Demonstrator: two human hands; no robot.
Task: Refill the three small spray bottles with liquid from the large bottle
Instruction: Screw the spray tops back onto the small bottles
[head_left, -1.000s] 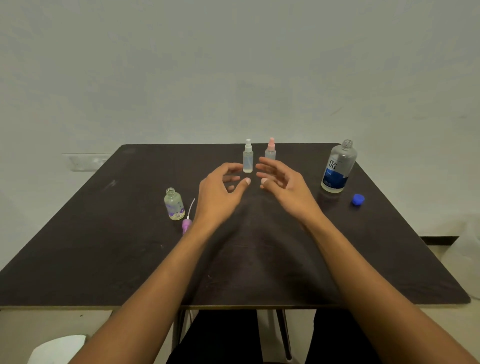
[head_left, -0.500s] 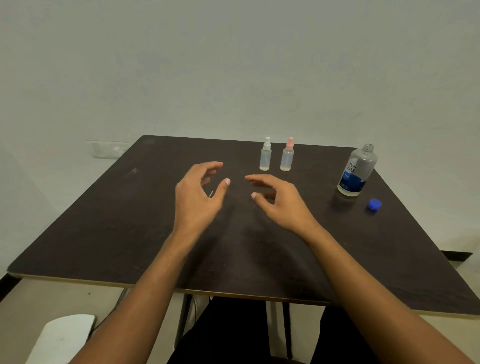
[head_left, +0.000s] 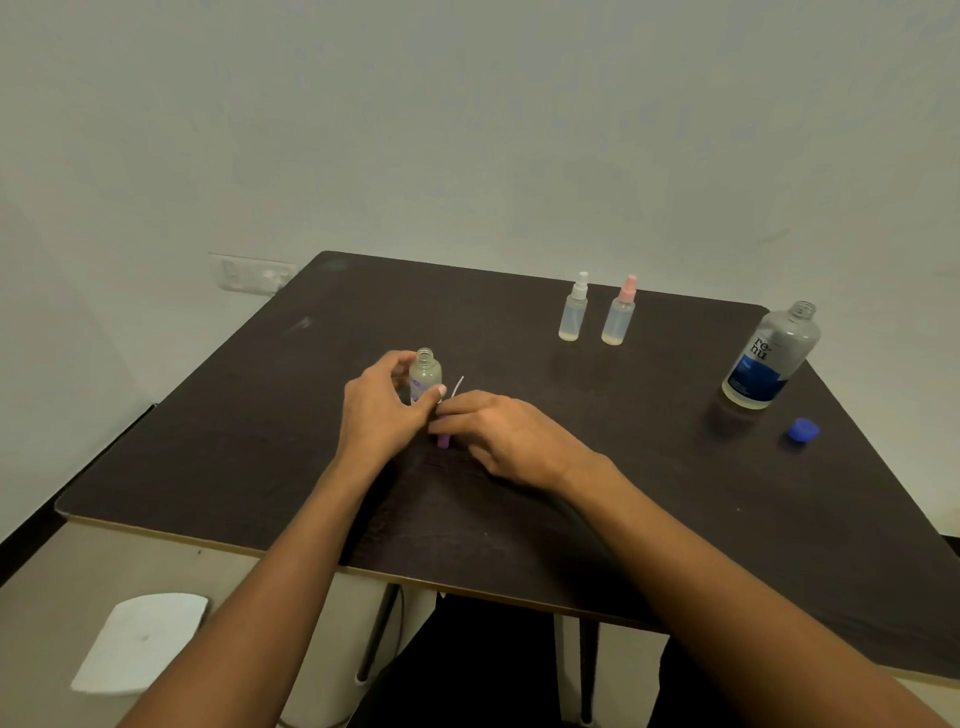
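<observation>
On the dark table (head_left: 519, 519) an uncapped small clear bottle (head_left: 425, 372) with a purple print stands upright, and my left hand (head_left: 382, 410) is wrapped around it. My right hand (head_left: 511, 439) rests on the table just right of it, fingers on the purple spray head (head_left: 444, 440), whose white tube (head_left: 457, 387) sticks up. Two capped spray bottles stand at the back: one white-topped (head_left: 574, 310), one pink-topped (head_left: 619, 314). The large open bottle (head_left: 771, 358) with a blue label stands at the far right, its blue cap (head_left: 803, 430) lying beside it.
A white wall rises behind the table, with a socket plate (head_left: 252, 274) at the left. A white object (head_left: 140, 642) lies on the floor at the lower left. Table legs and my dark-clothed lap show below the front edge.
Both hands moved left and down from hovering mid-table. My left hand closed on the uncapped bottle and my right hand came down onto the purple spray head. The view swung left.
</observation>
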